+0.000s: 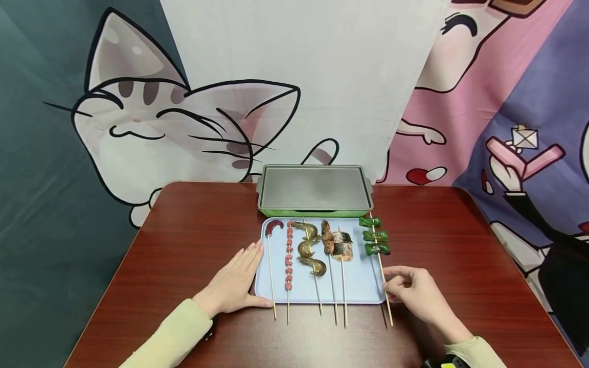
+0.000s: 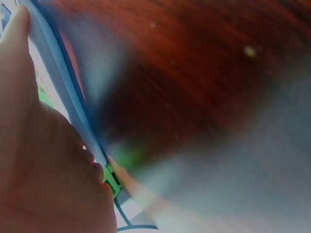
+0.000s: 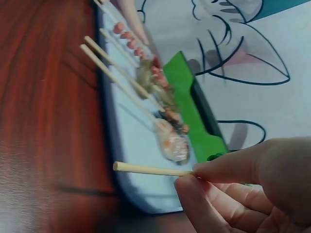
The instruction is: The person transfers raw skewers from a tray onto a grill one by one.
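A light blue tray (image 1: 359, 286) lies on the dark red table and carries several food skewers. My left hand (image 1: 234, 281) rests flat on the table, fingers straight against the tray's left edge (image 2: 63, 92). My right hand (image 1: 409, 289) pinches the stick of the green pepper skewer (image 1: 376, 236) at the tray's right edge. In the right wrist view thumb and fingers (image 3: 233, 167) hold that stick (image 3: 150, 169) just above the tray (image 3: 131, 145). Other skewers: a red curled piece (image 1: 273, 226), small pink bits (image 1: 289, 250), a greenish wavy strip (image 1: 309, 248), brown fish pieces (image 1: 339, 244).
A green-rimmed electric griddle (image 1: 315, 188) with a grey plate stands right behind the tray. Skewer sticks (image 1: 342, 312) overhang the tray's near edge. Cartoon-cat cloth backdrops (image 1: 184, 117) hang behind the table (image 1: 460, 240).
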Available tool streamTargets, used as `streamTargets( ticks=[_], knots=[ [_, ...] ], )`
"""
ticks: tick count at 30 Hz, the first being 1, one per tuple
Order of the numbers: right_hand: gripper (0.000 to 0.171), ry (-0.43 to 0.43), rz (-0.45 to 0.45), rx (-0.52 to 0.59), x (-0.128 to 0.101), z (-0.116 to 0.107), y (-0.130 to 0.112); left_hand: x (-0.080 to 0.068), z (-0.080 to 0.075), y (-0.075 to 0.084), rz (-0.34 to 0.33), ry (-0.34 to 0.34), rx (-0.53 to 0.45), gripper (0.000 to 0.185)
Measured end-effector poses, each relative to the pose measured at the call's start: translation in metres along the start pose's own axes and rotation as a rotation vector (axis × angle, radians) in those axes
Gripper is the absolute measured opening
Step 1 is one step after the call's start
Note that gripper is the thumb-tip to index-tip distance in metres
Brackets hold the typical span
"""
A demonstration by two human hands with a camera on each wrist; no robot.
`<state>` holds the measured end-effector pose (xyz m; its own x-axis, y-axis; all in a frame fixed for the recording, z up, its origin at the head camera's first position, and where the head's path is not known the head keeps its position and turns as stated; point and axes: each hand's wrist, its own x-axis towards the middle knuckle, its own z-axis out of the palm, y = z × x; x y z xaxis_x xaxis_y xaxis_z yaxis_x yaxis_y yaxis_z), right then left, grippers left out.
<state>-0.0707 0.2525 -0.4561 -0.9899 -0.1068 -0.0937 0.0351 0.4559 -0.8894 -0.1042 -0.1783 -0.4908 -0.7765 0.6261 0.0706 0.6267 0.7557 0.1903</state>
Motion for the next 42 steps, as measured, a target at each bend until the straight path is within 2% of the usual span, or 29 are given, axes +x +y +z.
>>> streamTargets(
  ticks=[9, 12, 15, 19, 25, 30, 33, 36, 42],
  knots=[
    [0.034, 0.064, -0.108, -0.034, 0.012, -0.018, -0.024, -0.002, 0.008, -0.004, 0.036, 0.079, -0.035, 0.122],
    [0.032, 0.088, -0.158, -0.096, 0.023, -0.024, -0.035, -0.001, 0.008, -0.003, 0.020, 0.069, -0.036, 0.123],
    [0.029, 0.115, -0.193, -0.151, 0.036, -0.031, -0.046, -0.001, 0.015, -0.007, 0.010, 0.058, 0.009, 0.124],
    [0.028, 0.136, -0.210, -0.155, 0.058, -0.038, -0.061, -0.002, 0.022, -0.010, 0.004, 0.066, 0.040, 0.125],
    [0.030, 0.133, -0.188, -0.152, 0.097, -0.041, -0.073, -0.002, 0.024, -0.011, -0.003, 0.068, 0.053, 0.126],
    [0.033, 0.075, -0.110, -0.099, 0.125, -0.033, -0.071, -0.002, 0.022, -0.011, -0.017, 0.039, 0.050, 0.127],
    [0.034, 0.022, -0.045, -0.044, 0.136, -0.027, -0.067, -0.002, 0.021, -0.010, -0.018, 0.033, 0.045, 0.127],
    [0.035, -0.014, -0.001, -0.035, 0.144, -0.021, -0.062, -0.002, 0.020, -0.010, -0.017, 0.033, 0.047, 0.127],
    [0.034, -0.031, 0.060, -0.045, 0.155, -0.013, -0.057, -0.001, 0.021, -0.010, -0.016, 0.033, 0.058, 0.127]
  ],
)
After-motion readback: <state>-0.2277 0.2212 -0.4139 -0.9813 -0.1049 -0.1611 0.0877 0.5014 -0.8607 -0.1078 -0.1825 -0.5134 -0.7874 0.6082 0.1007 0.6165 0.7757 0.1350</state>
